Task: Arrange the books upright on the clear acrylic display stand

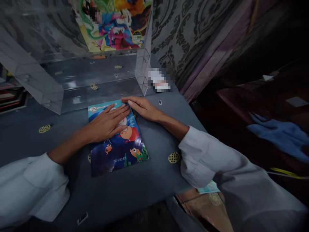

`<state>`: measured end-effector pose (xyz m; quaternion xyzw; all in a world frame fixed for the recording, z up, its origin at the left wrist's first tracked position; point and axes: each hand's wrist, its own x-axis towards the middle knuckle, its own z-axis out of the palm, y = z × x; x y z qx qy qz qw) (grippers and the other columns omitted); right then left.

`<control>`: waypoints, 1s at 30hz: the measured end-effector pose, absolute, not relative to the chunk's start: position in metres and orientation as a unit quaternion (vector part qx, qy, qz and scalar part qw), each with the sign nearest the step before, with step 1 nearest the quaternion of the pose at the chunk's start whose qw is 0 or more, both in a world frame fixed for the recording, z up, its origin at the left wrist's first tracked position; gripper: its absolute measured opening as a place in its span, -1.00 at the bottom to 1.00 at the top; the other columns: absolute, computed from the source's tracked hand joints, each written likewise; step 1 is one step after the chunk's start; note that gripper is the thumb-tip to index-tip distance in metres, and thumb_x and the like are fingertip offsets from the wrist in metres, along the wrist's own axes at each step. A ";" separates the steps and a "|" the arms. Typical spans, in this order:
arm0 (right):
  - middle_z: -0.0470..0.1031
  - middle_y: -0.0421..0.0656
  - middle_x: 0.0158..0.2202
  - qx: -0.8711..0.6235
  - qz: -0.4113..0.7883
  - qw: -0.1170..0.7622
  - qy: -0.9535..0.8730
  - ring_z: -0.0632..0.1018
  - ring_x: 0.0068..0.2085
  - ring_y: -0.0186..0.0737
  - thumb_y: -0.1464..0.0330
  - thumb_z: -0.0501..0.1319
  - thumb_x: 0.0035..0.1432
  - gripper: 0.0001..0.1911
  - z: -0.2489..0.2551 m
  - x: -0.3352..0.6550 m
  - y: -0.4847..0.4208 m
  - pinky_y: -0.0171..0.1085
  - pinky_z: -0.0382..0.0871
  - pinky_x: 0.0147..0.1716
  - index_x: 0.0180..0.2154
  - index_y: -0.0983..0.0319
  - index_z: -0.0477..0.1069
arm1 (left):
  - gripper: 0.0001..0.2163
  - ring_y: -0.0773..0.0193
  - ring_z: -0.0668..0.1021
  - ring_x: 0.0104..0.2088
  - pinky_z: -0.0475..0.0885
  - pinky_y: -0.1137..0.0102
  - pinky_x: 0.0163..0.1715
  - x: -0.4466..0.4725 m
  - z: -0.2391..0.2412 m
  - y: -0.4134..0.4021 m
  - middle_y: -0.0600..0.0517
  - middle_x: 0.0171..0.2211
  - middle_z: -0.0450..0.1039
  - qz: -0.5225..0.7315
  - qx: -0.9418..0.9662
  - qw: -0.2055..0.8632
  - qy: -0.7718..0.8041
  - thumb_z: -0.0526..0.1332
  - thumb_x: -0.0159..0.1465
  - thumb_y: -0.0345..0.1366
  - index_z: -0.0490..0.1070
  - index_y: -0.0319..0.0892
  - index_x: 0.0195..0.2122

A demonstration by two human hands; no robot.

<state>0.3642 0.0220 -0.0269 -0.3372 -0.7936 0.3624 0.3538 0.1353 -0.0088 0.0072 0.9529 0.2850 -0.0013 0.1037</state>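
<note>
A blue picture book [116, 158] with cartoon fish on its cover lies closed on the grey patterned tabletop [164, 135]. My left hand [109, 124] rests flat across the upper half of the cover, its fingers stretched toward the right. At the book's top right corner is my right hand [143, 108], palm down with its fingers extended and touching the edge. The fingertips of both hands are close together there. Part of the cover picture is hidden beneath my left hand.
Behind the book stands a clear acrylic rack [142, 69] holding a colourful illustrated book [116, 29]. Stacked books [12, 96] sit at the far left. A blurred-out item [159, 80] lies right of the rack. Beyond the table's right edge is a blue cloth [280, 135].
</note>
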 end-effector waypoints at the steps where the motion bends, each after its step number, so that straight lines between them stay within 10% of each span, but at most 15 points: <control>1: 0.53 -0.13 0.18 -0.337 0.364 0.353 -0.793 0.52 0.19 -0.17 0.10 -0.01 0.46 -0.53 -0.027 0.364 0.022 -0.08 0.34 0.25 0.18 0.17 0.44 | -0.41 0.07 0.01 0.48 -0.18 -0.01 0.43 0.136 0.008 -0.011 -0.11 0.47 -0.03 -0.001 0.954 0.110 0.278 -0.20 0.51 0.03 -0.02 -0.17 0.46; 30: 0.51 -0.08 0.20 -0.331 0.303 0.341 -0.826 0.50 0.21 -0.14 0.18 0.00 0.47 -0.58 -0.033 0.365 0.021 -0.01 0.31 0.26 0.19 0.18 0.40 | -0.61 0.13 0.24 0.40 -0.18 0.01 0.45 0.152 0.009 -0.095 -0.03 0.37 0.26 0.047 0.985 0.145 0.086 0.00 0.51 -0.24 0.27 -0.04 0.32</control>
